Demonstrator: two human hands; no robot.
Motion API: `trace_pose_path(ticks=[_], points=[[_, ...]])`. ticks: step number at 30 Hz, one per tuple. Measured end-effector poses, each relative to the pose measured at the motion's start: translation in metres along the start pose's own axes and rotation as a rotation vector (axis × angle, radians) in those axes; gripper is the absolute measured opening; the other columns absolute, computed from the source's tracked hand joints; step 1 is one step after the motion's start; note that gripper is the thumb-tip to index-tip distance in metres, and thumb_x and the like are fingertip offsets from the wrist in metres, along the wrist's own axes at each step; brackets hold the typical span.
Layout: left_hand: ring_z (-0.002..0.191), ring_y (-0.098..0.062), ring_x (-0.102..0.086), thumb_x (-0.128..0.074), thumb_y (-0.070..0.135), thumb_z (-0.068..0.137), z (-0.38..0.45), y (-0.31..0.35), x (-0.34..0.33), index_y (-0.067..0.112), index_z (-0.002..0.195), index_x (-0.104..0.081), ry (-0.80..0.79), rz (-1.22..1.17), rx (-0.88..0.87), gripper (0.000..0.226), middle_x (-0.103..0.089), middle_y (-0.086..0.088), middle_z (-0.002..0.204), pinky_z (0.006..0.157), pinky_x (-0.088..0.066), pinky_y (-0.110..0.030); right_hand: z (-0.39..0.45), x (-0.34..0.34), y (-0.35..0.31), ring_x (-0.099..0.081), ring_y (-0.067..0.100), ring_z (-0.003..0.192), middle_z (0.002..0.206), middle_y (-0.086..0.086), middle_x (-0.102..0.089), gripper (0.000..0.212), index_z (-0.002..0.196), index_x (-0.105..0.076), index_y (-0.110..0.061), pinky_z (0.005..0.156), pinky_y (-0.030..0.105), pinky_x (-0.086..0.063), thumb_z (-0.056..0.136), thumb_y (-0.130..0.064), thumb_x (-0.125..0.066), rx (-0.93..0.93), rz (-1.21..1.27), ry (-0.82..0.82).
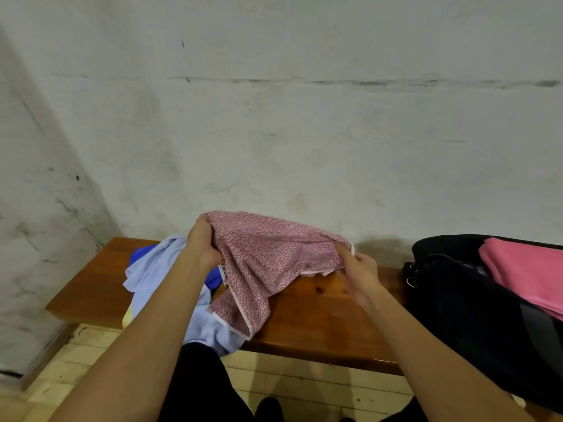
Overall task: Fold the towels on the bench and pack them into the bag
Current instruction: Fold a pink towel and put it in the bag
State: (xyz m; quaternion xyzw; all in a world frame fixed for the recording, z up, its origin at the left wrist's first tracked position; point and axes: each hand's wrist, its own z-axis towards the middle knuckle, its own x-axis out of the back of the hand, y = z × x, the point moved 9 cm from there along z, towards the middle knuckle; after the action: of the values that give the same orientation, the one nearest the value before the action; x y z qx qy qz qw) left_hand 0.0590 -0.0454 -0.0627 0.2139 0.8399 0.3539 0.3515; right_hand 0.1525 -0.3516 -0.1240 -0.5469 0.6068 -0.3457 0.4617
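Note:
A pink speckled towel [268,257] hangs above the wooden bench [320,318], held between both hands. My left hand [202,243] grips its upper left edge, bunched in the fist. My right hand [359,269] pinches its right edge lower down. One corner droops onto the bench front. A light blue towel [158,269] lies crumpled on the bench to the left, over a darker blue cloth [141,252]. On the right stands an open black bag [457,300] with a folded pink towel [527,272] inside.
A stained white wall rises right behind the bench. The bench's left end [85,287] is bare wood. Pale floor tiles [304,382] lie below the front edge, with my dark trousers [201,388] and shoes near the bottom.

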Motion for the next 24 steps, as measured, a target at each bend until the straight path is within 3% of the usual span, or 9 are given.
trace_pose_path(ticks=[3,5,8,11,14,17,20,22,24], points=[[0.06,-0.019,-0.05,-0.049,0.023,0.093,0.009,0.01,0.018,0.011,0.088,-0.055,0.116,0.145,-0.075,0.015,-0.053,-0.006,0.075,0.054,-0.044,-0.028,-0.003,-0.002,-0.011,-0.063,0.022,0.08,0.09,0.012,-0.067,0.027,0.086,-0.063,-0.004,0.078,0.034,-0.051,0.092,-0.029,-0.068,-0.035,0.09,-0.012],[0.064,-0.022,-0.048,-0.046,0.026,0.098,0.014,0.018,0.025,0.001,0.099,-0.051,0.197,0.295,-0.141,0.025,-0.048,-0.01,0.077,0.056,-0.039,-0.031,-0.005,-0.004,-0.019,-0.068,0.022,0.082,0.095,0.011,-0.071,0.021,0.091,-0.067,-0.007,0.078,0.038,-0.056,0.095,-0.027,-0.063,-0.084,0.204,-0.024],[0.08,-0.03,-0.054,-0.052,0.029,0.099,0.015,0.027,0.028,-0.008,0.117,-0.048,0.243,0.564,-0.211,0.042,-0.053,-0.015,0.086,0.071,-0.043,-0.039,-0.003,-0.003,-0.024,-0.062,0.026,0.076,0.082,0.01,-0.066,0.033,0.088,-0.065,-0.014,0.077,0.043,-0.05,0.096,-0.045,-0.057,-0.168,0.205,-0.063],[0.093,-0.033,-0.063,-0.07,0.039,0.086,0.017,0.018,0.031,-0.011,0.121,-0.052,0.122,0.719,-0.038,0.064,-0.064,-0.02,0.108,0.076,-0.053,-0.041,0.0,0.0,-0.033,-0.061,0.027,0.077,0.087,0.011,-0.063,0.04,0.101,-0.058,-0.01,0.068,0.038,-0.048,0.099,-0.049,-0.05,-0.169,0.18,-0.073],[0.106,-0.031,-0.062,-0.066,0.032,0.09,0.018,-0.006,0.032,-0.009,0.122,-0.053,-0.092,0.858,0.149,0.054,-0.064,-0.018,0.116,0.092,-0.05,-0.043,0.009,0.011,-0.025,-0.064,0.035,0.099,0.107,0.019,-0.067,0.05,0.116,-0.057,-0.006,0.085,0.049,-0.055,0.1,-0.051,-0.046,-0.238,0.133,-0.011],[0.089,-0.023,-0.06,-0.051,0.007,0.099,0.017,-0.017,0.025,-0.005,0.108,-0.056,-0.191,0.896,0.12,0.016,-0.06,-0.013,0.103,0.069,-0.056,-0.032,0.019,0.033,0.004,-0.064,0.039,0.101,0.115,0.019,-0.067,0.052,0.121,-0.058,-0.009,0.083,0.061,-0.053,0.092,-0.052,-0.052,-0.388,-0.092,0.017],[0.086,-0.021,-0.06,-0.053,-0.004,0.094,0.025,-0.026,0.041,-0.002,0.117,-0.058,-0.185,1.002,0.135,0.023,-0.062,-0.014,0.104,0.059,-0.056,-0.026,0.008,0.042,0.008,-0.067,0.033,0.079,0.102,0.019,-0.066,0.039,0.115,-0.057,-0.003,0.065,0.044,-0.057,0.095,-0.037,-0.057,-0.422,-0.424,-0.046],[0.087,-0.023,-0.06,-0.067,0.003,0.087,0.026,-0.032,0.053,0.0,0.111,-0.067,-0.145,1.153,0.176,0.024,-0.065,-0.013,0.102,0.061,-0.056,-0.028,0.007,0.047,0.007,-0.072,0.033,0.078,0.106,0.018,-0.069,0.05,0.123,-0.054,0.004,0.067,0.043,-0.061,0.09,-0.03,-0.069,-0.394,-0.724,-0.126],[0.078,-0.022,-0.059,-0.087,0.026,0.067,0.029,-0.033,0.06,0.002,0.098,-0.073,-0.126,1.242,0.181,0.042,-0.067,-0.007,0.083,0.071,-0.055,-0.031,0.008,0.05,0.006,-0.074,0.031,0.088,0.108,0.017,-0.071,0.05,0.121,-0.057,0.005,0.082,0.045,-0.06,0.086,-0.027,-0.074,-0.373,-0.922,-0.183]])
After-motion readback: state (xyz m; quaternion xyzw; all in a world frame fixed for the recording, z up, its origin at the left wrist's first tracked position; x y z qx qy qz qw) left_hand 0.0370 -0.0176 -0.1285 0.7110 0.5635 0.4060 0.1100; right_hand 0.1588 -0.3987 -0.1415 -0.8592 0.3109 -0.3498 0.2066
